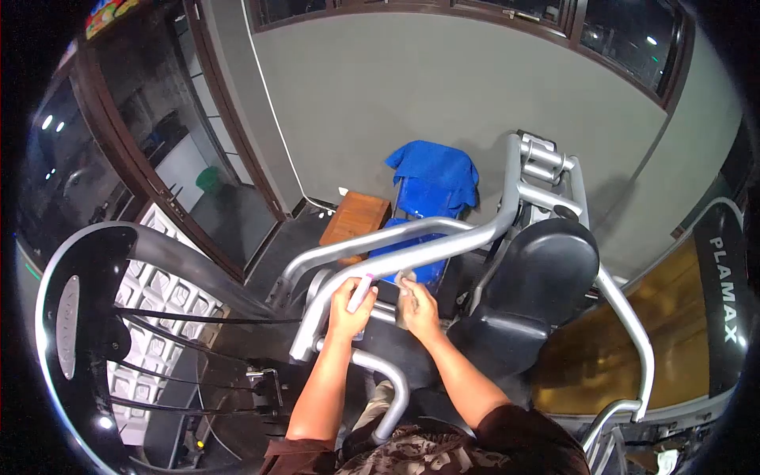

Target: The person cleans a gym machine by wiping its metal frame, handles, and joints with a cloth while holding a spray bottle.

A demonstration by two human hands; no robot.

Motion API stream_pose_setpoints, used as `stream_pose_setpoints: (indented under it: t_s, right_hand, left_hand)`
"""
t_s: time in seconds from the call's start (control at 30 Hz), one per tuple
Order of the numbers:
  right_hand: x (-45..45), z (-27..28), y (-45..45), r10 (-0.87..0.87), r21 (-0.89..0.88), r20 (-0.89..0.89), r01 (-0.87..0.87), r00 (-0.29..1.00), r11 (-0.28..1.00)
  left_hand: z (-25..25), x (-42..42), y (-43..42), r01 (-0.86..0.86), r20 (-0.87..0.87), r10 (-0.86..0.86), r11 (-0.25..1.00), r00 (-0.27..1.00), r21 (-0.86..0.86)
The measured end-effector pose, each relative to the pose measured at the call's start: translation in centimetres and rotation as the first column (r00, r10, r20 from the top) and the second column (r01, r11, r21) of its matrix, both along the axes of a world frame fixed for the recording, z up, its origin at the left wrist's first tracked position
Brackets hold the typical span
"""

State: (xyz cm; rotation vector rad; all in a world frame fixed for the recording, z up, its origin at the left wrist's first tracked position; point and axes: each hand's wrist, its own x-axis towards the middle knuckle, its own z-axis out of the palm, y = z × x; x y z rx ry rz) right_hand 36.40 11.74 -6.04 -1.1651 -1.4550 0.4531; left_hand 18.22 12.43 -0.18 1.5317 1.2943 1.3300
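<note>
1. Left hand [345,315]: fingers closed around a slim white item with pink tip [362,293], which lies in view against the silver tube [419,257].
2. Right hand [419,310]: fingers bent about a small greyish piece [404,279], kind unclear; near the left hand, apart from it.
3. Black padded backrest [542,265], right of both hands.
4. Blue chair [427,198], blue cloth [434,162] draped over its top; wooden box [355,218] beside.

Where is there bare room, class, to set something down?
The brown wooden surface looks bare, between the thin white cable and the cloth-draped blue chair. Around the left hand and right hand, it's crowded with silver tubular bars.
</note>
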Motion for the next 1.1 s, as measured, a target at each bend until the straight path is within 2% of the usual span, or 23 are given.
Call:
stream_pose_setpoints:
  t_s: [0.07,0.1,0.13,0.2,0.27,0.33,0.37,0.4,0.47,0.57,0.6,0.67,0.73,0.8,0.87,0.9,0.93,1.0,1.03,1.07,1.1]
  right_hand:
    - [1.5,-0.7,0.9,-0.129,0.098,-0.068,0.135,0.989,0.986]
    - [3.1,-0.9,1.8,-0.164,0.14,-0.08,0.174,0.983,0.975]
    - [4.2,1.7,1.6,-0.232,0.077,-0.198,0.251,0.952,0.965]
    - [7.0,3.0,3.2,-0.459,0.034,-0.232,0.479,0.858,0.877]
    - [9.1,2.8,5.2,-0.527,-0.176,-0.35,0.498,0.775,0.849]
    - [8.6,4.2,5.5,-0.507,-0.246,-0.359,0.445,0.784,0.861]
    - [7.9,3.2,6.1,-0.561,-0.24,-0.301,0.508,0.771,0.827]
    - [6.7,3.4,6.0,-0.547,-0.259,-0.328,0.484,0.77,0.836]
    - [4.1,2.7,5.4,-0.523,-0.174,-0.289,0.493,0.802,0.852]
    - [1.7,-0.5,3.5,-0.365,-0.128,-0.092,0.353,0.926,0.927]
    - [1.6,-1.3,2.5,-0.16,-0.197,-0.06,0.145,0.985,0.97]
    - [0.9,-1.9,1.4,-0.111,-0.135,-0.195,0.086,0.974,0.987]
    - [2.3,-0.9,1.5,-0.219,-0.047,-0.308,0.215,0.926,0.975]
    - [5.2,1.3,2.2,-0.359,-0.063,-0.353,0.361,0.864,0.93]
    - [8.1,3.8,4.2,-0.394,0.037,-0.372,0.437,0.841,0.899]
    - [9.6,5.4,5.0,-0.431,-0.081,-0.332,0.43,0.839,0.899]
    - [10.5,6.2,5.9,-0.444,-0.052,-0.252,0.446,0.86,0.893]
    - [10.7,7.3,5.9,-0.464,-0.092,0.049,0.467,0.884,0.88]
    - [9.8,7.1,5.9,-0.517,-0.068,0.092,0.523,0.851,0.85]
    - [9.2,5.5,5.9,-0.428,-0.041,0.051,0.43,0.902,0.902]
    - [8.0,4.2,5.9,-0.418,0.012,0.062,0.418,0.906,0.908]
  left_hand:
    - [0.3,0.2,-0.3,-0.024,0.029,0.025,0.999,0.999,-0.043]
    - [-0.4,0.0,0.0,-0.013,0.016,0.013,1.0,1.0,-0.001]
    - [-0.8,-0.2,0.2,-0.011,-0.025,0.012,1.0,1.0,0.021]
    - [-1.4,-0.3,0.6,0.002,-0.1,0.004,0.998,0.995,0.067]
    - [-0.8,0.0,0.6,0.032,-0.039,-0.031,0.999,0.999,0.037]
    - [-0.6,0.2,0.5,0.043,-0.015,-0.042,0.999,0.999,0.019]
    - [-0.7,0.2,0.5,0.039,-0.022,-0.039,0.999,0.999,0.02]
    - [-0.7,0.1,0.5,0.036,-0.03,-0.035,0.999,0.999,0.02]
    - [-0.7,0.2,0.5,0.031,-0.021,-0.031,1.0,0.999,-0.003]
    - [-1.0,-0.1,0.3,0.027,-0.046,-0.026,1.0,0.999,0.014]
    - [-1.1,-0.2,0.4,0.024,-0.06,-0.022,0.999,0.998,0.031]
    - [-1.0,-0.3,0.1,0.014,-0.056,-0.013,0.999,0.998,0.029]
    - [-0.8,-0.2,0.1,-0.005,-0.046,0.006,1.0,0.999,0.016]
    - [-0.7,0.0,0.0,-0.02,-0.032,0.019,1.0,0.999,-0.015]
    - [-0.8,0.0,0.1,-0.027,-0.061,0.027,1.0,0.998,-0.003]
    - [-0.5,0.0,0.2,-0.018,-0.084,0.018,1.0,0.996,0.008]
    - [-0.4,0.0,0.3,-0.006,-0.106,0.008,1.0,0.994,0.019]
    - [-0.5,0.1,0.5,0.001,-0.095,0.001,1.0,0.995,0.021]
    - [-0.5,0.1,0.6,0.005,-0.088,-0.003,1.0,0.996,0.024]
    - [-0.4,0.2,0.8,0.007,-0.076,-0.005,1.0,0.997,0.029]
    - [-0.4,0.2,0.8,0.007,-0.065,-0.005,1.0,0.998,0.031]
